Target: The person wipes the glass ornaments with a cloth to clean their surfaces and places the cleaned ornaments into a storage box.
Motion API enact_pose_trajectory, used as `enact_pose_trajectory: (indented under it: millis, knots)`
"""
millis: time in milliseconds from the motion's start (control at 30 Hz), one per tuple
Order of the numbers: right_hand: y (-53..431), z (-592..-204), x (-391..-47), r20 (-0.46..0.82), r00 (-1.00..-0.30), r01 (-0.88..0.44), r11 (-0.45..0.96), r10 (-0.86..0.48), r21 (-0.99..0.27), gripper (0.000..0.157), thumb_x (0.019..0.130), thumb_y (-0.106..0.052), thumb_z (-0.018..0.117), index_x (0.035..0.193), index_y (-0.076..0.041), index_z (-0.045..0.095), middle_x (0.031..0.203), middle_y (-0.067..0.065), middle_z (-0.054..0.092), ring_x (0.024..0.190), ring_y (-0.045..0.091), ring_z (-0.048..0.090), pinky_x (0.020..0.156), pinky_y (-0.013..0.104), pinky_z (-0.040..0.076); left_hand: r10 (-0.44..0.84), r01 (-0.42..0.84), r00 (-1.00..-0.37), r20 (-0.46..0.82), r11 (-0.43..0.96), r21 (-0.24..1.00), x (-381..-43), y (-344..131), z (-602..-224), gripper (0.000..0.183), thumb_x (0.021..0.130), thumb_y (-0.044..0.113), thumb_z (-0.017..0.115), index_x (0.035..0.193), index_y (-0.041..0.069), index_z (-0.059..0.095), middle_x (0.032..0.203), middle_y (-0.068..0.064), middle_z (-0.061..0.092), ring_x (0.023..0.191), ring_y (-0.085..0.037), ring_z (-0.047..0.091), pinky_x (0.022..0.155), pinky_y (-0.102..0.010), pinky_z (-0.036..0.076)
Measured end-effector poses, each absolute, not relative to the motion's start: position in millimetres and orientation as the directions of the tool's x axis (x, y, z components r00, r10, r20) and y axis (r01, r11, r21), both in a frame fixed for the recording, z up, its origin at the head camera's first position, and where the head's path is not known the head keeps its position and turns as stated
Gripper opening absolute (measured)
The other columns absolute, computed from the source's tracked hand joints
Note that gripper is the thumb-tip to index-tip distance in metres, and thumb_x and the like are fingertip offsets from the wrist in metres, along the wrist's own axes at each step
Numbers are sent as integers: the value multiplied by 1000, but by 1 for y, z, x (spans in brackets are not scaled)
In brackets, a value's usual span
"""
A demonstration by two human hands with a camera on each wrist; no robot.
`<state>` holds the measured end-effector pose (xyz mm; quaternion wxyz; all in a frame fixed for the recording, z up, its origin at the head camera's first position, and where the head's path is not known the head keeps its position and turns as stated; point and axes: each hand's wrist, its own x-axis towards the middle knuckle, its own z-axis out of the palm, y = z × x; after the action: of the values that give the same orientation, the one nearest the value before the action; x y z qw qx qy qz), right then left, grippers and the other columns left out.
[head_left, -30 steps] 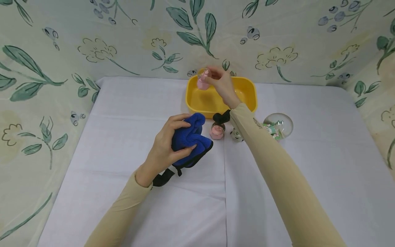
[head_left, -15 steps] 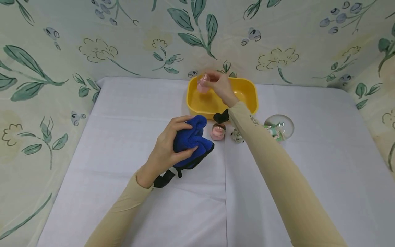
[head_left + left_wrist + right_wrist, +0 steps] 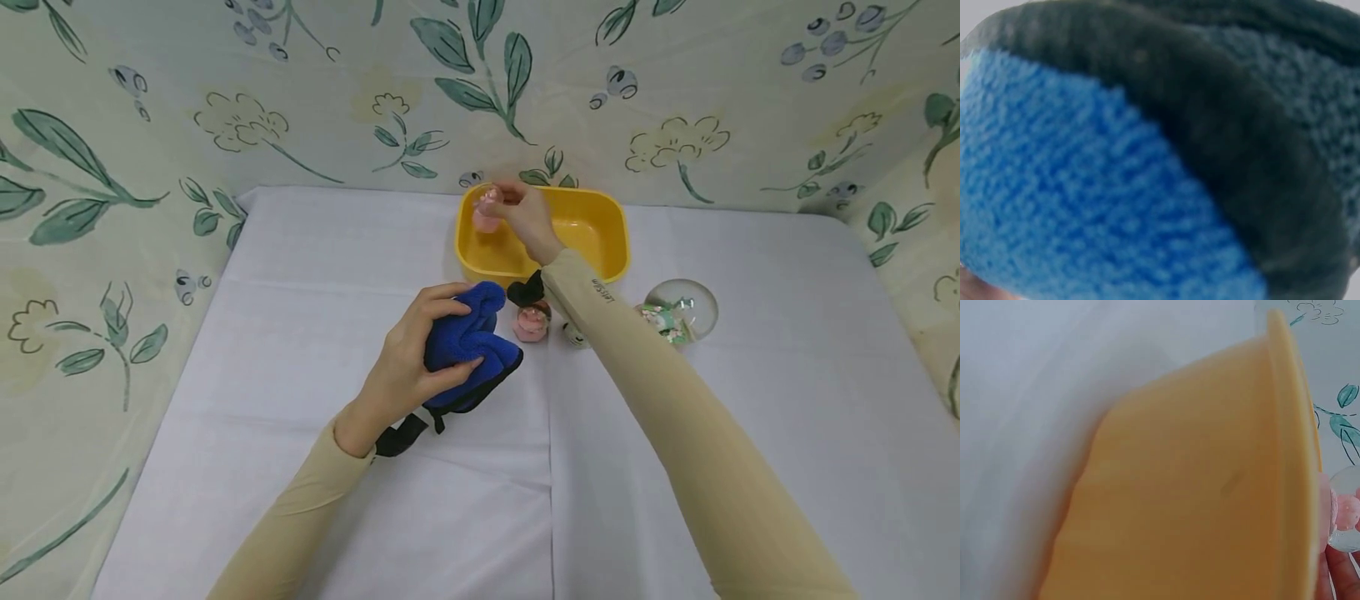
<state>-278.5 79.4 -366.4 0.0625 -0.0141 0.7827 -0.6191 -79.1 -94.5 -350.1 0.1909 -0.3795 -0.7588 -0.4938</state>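
Observation:
A folded blue towel (image 3: 467,346) with black edging is gripped in my left hand (image 3: 405,354), thumb on the near side and fingers over the far side. Its blue pile and dark border fill the left wrist view. My right hand (image 3: 528,218) reaches over the yellow tub (image 3: 596,237) and pinches a small pink snow globe (image 3: 486,215) by its upper part, at the tub's left end. In the right wrist view the globe's clear dome (image 3: 1346,509) shows beyond the tub's rim. Whether its base touches the tub's floor cannot be told.
In front of the tub stands a second pink snow globe (image 3: 531,323), partly behind the black wrist strap. A small white figure (image 3: 574,335) is half hidden by the right sleeve. Farther right lies a larger clear globe (image 3: 692,307). Patterned cloth (image 3: 337,92) rises behind the white table (image 3: 330,250).
My right hand has moved slightly lower and left with the pink snow globe, deeper into the tub. The left hand keeps its hold on the towel, almost unmoved.

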Motion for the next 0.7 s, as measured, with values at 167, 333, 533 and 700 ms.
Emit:
enact_pose_trajectory:
  millis: [167, 333, 533, 700]
  knots:
    - [72, -370, -276, -77, -995, 60, 219, -69, -974, 39, 90, -8, 67, 127, -4, 58, 117, 10, 58, 102, 19, 50, 90, 22, 43, 390, 771, -633, 669, 238, 590, -79, -94, -351, 60, 71, -2, 78, 120, -1, 43, 132, -23, 45, 120, -34, 48, 101, -39, 40]
    - [69, -372, -277, -105, -994, 94, 251, -29, -963, 40, 90, -10, 66, 128, -5, 57, 117, 9, 57, 101, 18, 50, 89, 21, 44, 389, 773, -631, 672, 241, 587, -80, -94, -353, 60, 71, -2, 78, 120, -1, 43, 132, -23, 46, 120, -34, 48, 102, -38, 40]
    - [69, -376, -280, -147, -989, 137, 274, -15, -952, 42, 90, -12, 67, 129, -5, 55, 119, 9, 57, 103, 18, 50, 89, 21, 43, 394, 770, -633, 666, 234, 594, -80, -94, -354, 58, 73, 1, 77, 119, -2, 43, 132, -23, 45, 120, -32, 48, 102, -38, 39]
    - [71, -377, -280, -194, -981, 186, 262, -6, -947, 42, 90, -13, 67, 129, -5, 55, 119, 9, 56, 103, 18, 49, 92, 23, 42, 398, 769, -635, 662, 234, 595, -81, -94, -355, 58, 73, 1, 77, 119, -2, 43, 132, -23, 45, 120, -33, 48, 102, -39, 40]
